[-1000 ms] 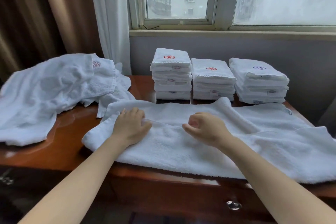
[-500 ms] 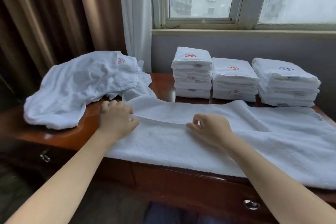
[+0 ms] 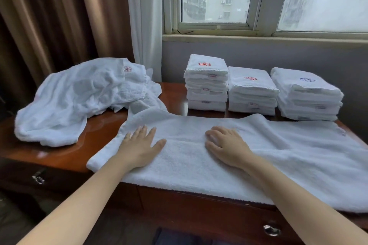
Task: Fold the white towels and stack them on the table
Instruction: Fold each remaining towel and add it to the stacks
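A long white towel (image 3: pixel 278 157) lies folded lengthwise across the front of the brown wooden table (image 3: pixel 65 155). My left hand (image 3: pixel 139 145) rests flat on its left part with fingers spread. My right hand (image 3: pixel 227 145) presses on the towel's middle, fingers slightly bent and holding nothing. A heap of unfolded white towels (image 3: pixel 79 97) sits at the table's left. Three stacks of folded towels stand at the back: left stack (image 3: pixel 206 83), middle stack (image 3: pixel 252 91), right stack (image 3: pixel 306 95).
Brown curtains (image 3: pixel 49 16) and a white sheer curtain (image 3: pixel 143 16) hang behind the heap. A window sill (image 3: pixel 258 38) runs above the stacks. Drawer pulls (image 3: pixel 271 229) show on the table's front. The towel's near edge hangs slightly over the table edge.
Both hands let go of the towel's folded edge and now lie on top of it, the left flat. The edge lies down farther back. The view has swung left.
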The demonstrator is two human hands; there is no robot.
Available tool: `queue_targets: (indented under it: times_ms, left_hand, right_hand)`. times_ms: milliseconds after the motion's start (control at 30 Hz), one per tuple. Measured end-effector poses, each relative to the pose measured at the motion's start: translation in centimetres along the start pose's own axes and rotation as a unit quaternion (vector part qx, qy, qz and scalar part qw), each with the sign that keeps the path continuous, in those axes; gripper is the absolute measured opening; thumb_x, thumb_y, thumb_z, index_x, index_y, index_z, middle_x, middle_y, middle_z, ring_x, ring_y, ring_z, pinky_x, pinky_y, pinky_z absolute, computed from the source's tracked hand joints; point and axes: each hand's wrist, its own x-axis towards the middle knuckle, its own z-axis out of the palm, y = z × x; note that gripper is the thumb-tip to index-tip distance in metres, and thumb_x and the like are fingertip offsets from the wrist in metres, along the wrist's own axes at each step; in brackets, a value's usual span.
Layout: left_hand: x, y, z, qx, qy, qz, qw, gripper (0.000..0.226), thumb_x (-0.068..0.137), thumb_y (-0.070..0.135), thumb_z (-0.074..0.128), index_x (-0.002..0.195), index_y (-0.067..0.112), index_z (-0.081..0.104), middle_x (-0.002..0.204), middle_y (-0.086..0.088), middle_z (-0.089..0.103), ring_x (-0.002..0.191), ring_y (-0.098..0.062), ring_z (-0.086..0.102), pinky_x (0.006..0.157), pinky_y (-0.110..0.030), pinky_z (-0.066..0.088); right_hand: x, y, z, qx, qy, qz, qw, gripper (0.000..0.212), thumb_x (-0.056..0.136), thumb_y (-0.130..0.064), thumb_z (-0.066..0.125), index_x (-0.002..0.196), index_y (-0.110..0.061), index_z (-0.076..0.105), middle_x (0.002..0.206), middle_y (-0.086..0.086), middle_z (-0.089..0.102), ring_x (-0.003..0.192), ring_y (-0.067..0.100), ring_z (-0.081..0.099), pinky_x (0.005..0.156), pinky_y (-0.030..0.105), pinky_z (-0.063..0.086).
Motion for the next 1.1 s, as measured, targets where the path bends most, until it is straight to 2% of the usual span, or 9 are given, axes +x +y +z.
queue_targets:
  times_ms: [167, 333, 467, 533, 600, 667, 733, 900, 1100]
  left_hand:
    - [3.3, 2.0, -1.5, -0.029, 0.068, 0.013, 0.997, 0.072, 0.1, 0.06, 0.023, 0.158, 0.022, 0.006, 0.166, -0.003, -0.004, 0.152, -0.018, -0.007, 0.122, -0.042, -0.001]
    - [6.8, 2.9, -3.1, 0.001, 0.109, 0.097, 0.989, 0.059, 0.099, 0.011, 0.039, 0.155, 0.023, 0.023, 0.162, 0.003, 0.022, 0.152, -0.017, 0.009, 0.12, -0.033, 0.014]
    - [8.8, 2.9, -4.1, 0.082, 0.077, 0.065, 0.992, 0.062, 0.088, 0.016, 0.05, 0.148, 0.025, 0.037, 0.149, -0.008, 0.04, 0.142, -0.029, 0.027, 0.119, -0.04, 0.015]
    - [9.3, 3.1, -4.7, 0.102, 0.085, 0.06, 0.989, 0.048, 0.083, 0.021, 0.055, 0.13, 0.026, 0.054, 0.128, -0.006, 0.055, 0.124, -0.029, 0.043, 0.107, -0.038, 0.032]
    - [9.8, 3.1, -4.9, 0.105, 0.102, 0.076, 0.986, 0.028, 0.08, 0.021, 0.057, 0.108, 0.024, 0.062, 0.111, -0.002, 0.064, 0.107, -0.025, 0.054, 0.089, -0.035, 0.045]
    - [10.0, 3.1, -4.8, 0.066, 0.123, 0.083, 0.987, 0.02, 0.081, 0.017, 0.055, 0.098, 0.025, 0.063, 0.104, 0.002, 0.066, 0.098, -0.022, 0.058, 0.077, -0.033, 0.045]
    - [10.2, 3.3, -4.7, 0.01, 0.172, 0.079, 0.982, 0.021, 0.082, 0.012, 0.053, 0.096, 0.024, 0.063, 0.1, 0.0, 0.066, 0.094, -0.024, 0.059, 0.072, -0.035, 0.046]
    - [10.3, 4.2, -6.3, -0.043, 0.353, 0.095, 0.93, 0.017, 0.079, 0.003, 0.064, 0.087, 0.018, 0.068, 0.086, -0.005, 0.068, 0.079, -0.03, 0.061, 0.061, -0.032, 0.041]
    - [8.6, 4.1, -7.8, -0.034, 0.435, 0.132, 0.89, 0.02, 0.069, -0.004, 0.071, 0.074, 0.013, 0.062, 0.073, -0.007, 0.061, 0.057, -0.031, 0.055, 0.056, -0.028, 0.032]
  right_hand:
    - [2.2, 1.1, -1.5, 0.026, 0.001, 0.03, 0.999, 0.047, 0.1, -0.041, 0.046, 0.145, -0.026, 0.045, 0.151, -0.005, 0.043, 0.136, 0.019, 0.04, 0.11, 0.035, 0.034]
    - [5.1, 2.8, -2.6, -0.023, -0.058, 0.056, 0.996, 0.053, 0.098, -0.024, 0.047, 0.15, -0.023, 0.037, 0.153, -0.001, 0.04, 0.14, 0.02, 0.035, 0.118, 0.039, 0.023]
    - [6.5, 4.4, -2.7, 0.013, -0.082, 0.096, 0.992, 0.059, 0.089, -0.036, 0.057, 0.146, -0.028, 0.042, 0.142, 0.001, 0.047, 0.134, 0.023, 0.039, 0.112, 0.038, 0.03]
    - [7.1, 4.8, -3.3, -0.008, -0.092, 0.1, 0.991, 0.055, 0.079, -0.045, 0.061, 0.133, -0.036, 0.051, 0.12, -0.006, 0.058, 0.117, 0.019, 0.051, 0.095, 0.035, 0.037]
    - [7.5, 4.9, -3.8, 0.005, -0.111, 0.107, 0.988, 0.036, 0.066, -0.048, 0.063, 0.102, -0.042, 0.058, 0.097, -0.015, 0.061, 0.093, 0.015, 0.058, 0.076, 0.03, 0.038]
    - [7.6, 5.2, -4.3, 0.014, -0.111, 0.099, 0.989, 0.021, 0.06, -0.04, 0.065, 0.075, -0.031, 0.054, 0.077, -0.011, 0.057, 0.075, 0.015, 0.055, 0.059, 0.027, 0.037]
    - [7.5, 5.5, -4.7, 0.005, -0.073, 0.084, 0.994, 0.017, 0.061, -0.029, 0.065, 0.069, -0.025, 0.05, 0.074, -0.007, 0.056, 0.073, 0.019, 0.053, 0.053, 0.027, 0.033]
    - [7.0, 6.2, -6.4, 0.011, 0.178, 0.106, 0.978, 0.017, 0.077, -0.017, 0.06, 0.081, -0.027, 0.046, 0.085, -0.005, 0.061, 0.078, 0.025, 0.053, 0.057, 0.03, 0.029]
    - [5.2, 6.1, -7.8, -0.045, 0.303, 0.024, 0.952, 0.018, 0.076, -0.008, 0.067, 0.093, -0.015, 0.067, 0.093, 0.003, 0.07, 0.083, 0.033, 0.064, 0.06, 0.03, 0.034]
